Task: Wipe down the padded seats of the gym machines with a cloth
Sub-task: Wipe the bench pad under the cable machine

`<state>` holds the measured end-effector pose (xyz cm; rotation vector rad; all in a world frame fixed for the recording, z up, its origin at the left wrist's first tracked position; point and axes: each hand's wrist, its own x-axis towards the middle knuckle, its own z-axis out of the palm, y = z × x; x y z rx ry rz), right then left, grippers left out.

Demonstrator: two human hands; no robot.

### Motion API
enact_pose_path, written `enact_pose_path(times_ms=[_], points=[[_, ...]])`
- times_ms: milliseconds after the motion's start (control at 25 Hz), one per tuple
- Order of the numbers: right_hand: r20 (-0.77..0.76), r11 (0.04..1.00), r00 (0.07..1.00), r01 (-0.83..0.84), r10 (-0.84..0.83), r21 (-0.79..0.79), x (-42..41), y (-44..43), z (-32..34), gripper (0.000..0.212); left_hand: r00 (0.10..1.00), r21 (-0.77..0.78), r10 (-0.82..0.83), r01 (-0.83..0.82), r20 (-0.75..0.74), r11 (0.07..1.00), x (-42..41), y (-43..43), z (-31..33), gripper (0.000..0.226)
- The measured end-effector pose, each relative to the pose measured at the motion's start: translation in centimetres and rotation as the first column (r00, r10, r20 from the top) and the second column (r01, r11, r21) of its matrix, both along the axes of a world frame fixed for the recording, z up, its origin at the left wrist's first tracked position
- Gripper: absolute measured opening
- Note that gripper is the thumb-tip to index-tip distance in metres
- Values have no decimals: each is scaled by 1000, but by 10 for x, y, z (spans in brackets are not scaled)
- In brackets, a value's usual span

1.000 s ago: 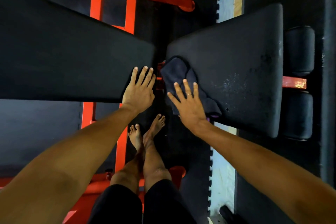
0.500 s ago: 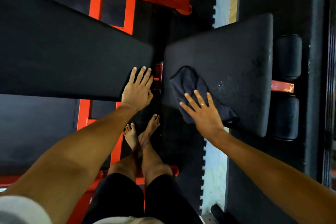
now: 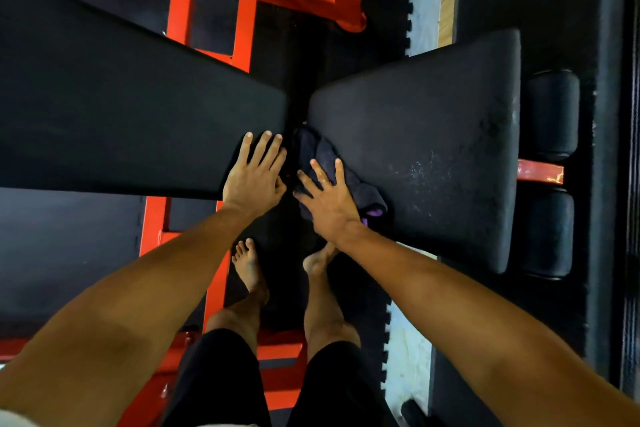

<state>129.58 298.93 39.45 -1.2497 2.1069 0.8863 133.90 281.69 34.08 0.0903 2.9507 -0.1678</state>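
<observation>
Dragging the cloth (image 3: pixel 313 149) back, the right hand (image 3: pixel 329 199) nears the left hand (image 3: pixel 254 180) (both flat).

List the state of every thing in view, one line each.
cloth: bunched up, pressed down at the left edge of the seat pad.
right hand: fingers spread and straight, pressing on the cloth.
left hand: flat, fingers straight, resting on the corner of the long pad.
seat pad: pale specks near its middle, scuffed along its right edge.
</observation>
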Motion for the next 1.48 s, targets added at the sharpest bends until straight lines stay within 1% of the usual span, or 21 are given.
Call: enact_pose_path(times_ms=[160, 320, 360, 440, 520, 600, 640, 680, 720, 760, 800, 840, 880, 920, 1000, 1080, 1160, 1280, 1360, 1480], points=[[-29, 985, 990, 132, -136, -112, -33, 9, 10, 72, 1000, 19, 2, -2, -8, 1000, 2, 4, -1, 66], [-103, 943, 950, 273, -296, -190, -80, 40, 45, 79, 999, -35, 16, -14, 47, 999, -1, 2, 4, 67], [-109, 938, 946, 278, -304, -208, -79, 52, 53, 81, 998, -39, 19, -16, 55, 999, 0, 1, 5, 67], [-111, 952, 960, 232, -257, -200, -58, 70, 62, 82, 997, -31, 51, -49, 54, 998, 3, 3, 4, 66], [-62, 967, 977, 191, -203, -169, -28, 71, 57, 79, 991, 50, 136, -137, 11, 989, 4, 11, 1, 62], [-8, 973, 985, 172, -175, -157, -19, 64, 45, 79, 968, 220, 251, -242, -15, 945, -1, 34, -6, 59], [17, 971, 985, 171, -171, -165, -26, 59, 40, 81, 955, 331, 297, -285, 13, 900, -7, 49, -9, 62], [38, 970, 986, 169, -165, -175, -38, 55, 39, 84, 940, 458, 337, -324, 56, 828, -14, 65, -12, 65], [57, 968, 985, 170, -162, -184, -53, 52, 40, 86, 917, 584, 383, -373, 113, 721, -19, 82, -12, 67], [62, 966, 984, 174, -165, -192, -69, 52, 45, 86, 879, 686, 442, -435, 182, 583, -24, 96, -11, 67], [50, 961, 982, 188, -181, -203, -85, 55, 52, 86, 829, 742, 502, -494, 245, 454, -28, 108, -7, 66], [26, 954, 978, 209, -208, -217, -100, 63, 62, 88, 782, 767, 556, -531, 281, 360, -34, 118, -3, 64], [12, 941, 968, 247, -251, -233, -111, 73, 73, 90, 747, 774, 596, -553, 295, 309, -40, 127, 3, 61], [12, 922, 954, 292, -299, -255, -115, 86, 85, 93, 731, 776, 614, -560, 297, 291, -48, 136, 10, 60], [10, 892, 938, 334, -348, -304, -103, 111, 104, 98, 743, 798, 609, -532, 279, 283, -67, 151, 23, 57], [0, 902, 951, 294, -310, -317, -79, 129, 111, 99, 775, 822, 583, -485, 245, 298, -84, 164, 29, 57], [13, 927, 965, 256, -263, -273, -70, 130, 105, 95, 790, 825, 576, -459, 210, 328, -91, 173, 24, 63], [19, 950, 974, 224, -226, -217, -92, 115, 97, 86, 786, 807, 598, -452, 158, 381, -87, 178, 12, 65], [-16, 954, 976, 211, -219, -211, -113, 111, 97, 81, 778, 810, 612, -448, 144, 379, -87, 181, 13, 63], [-88, 928, 951, 263, -295, -265, -146, 123, 111, 79, 770, 820, 621, -444, 143, 361, -89, 184, 22, 57]])
